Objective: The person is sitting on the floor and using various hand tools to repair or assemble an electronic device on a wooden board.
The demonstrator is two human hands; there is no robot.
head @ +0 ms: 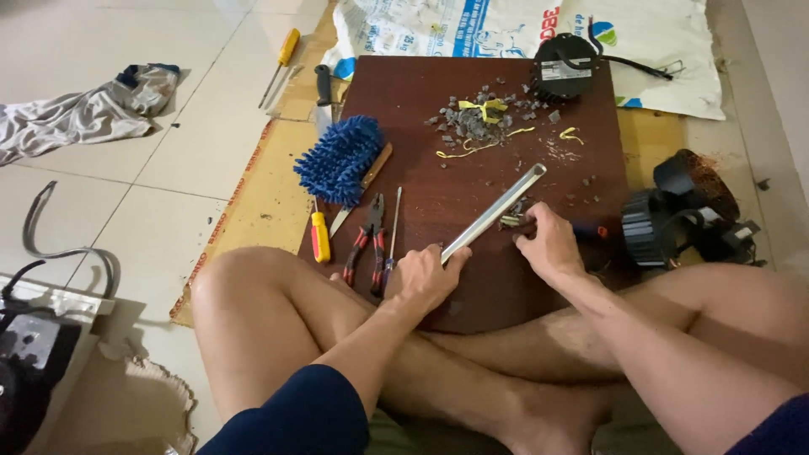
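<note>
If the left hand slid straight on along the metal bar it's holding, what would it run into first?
Probably nothing on the board: the left hand points up-right along the metal bar, whose line runs past the grey debris pile toward the black round part. Depth is unclear.

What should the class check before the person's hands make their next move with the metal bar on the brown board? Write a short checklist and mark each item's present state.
1. Left hand grips the near end of the metal bar: ok.
2. Right hand rests on small parts beside the bar: ok; what it holds, cannot tell.
3. Bar lies flat on the brown board: cannot tell.
4. Pliers within reach of the left hand: ok.
5. Board free of debris: not ok.
</note>
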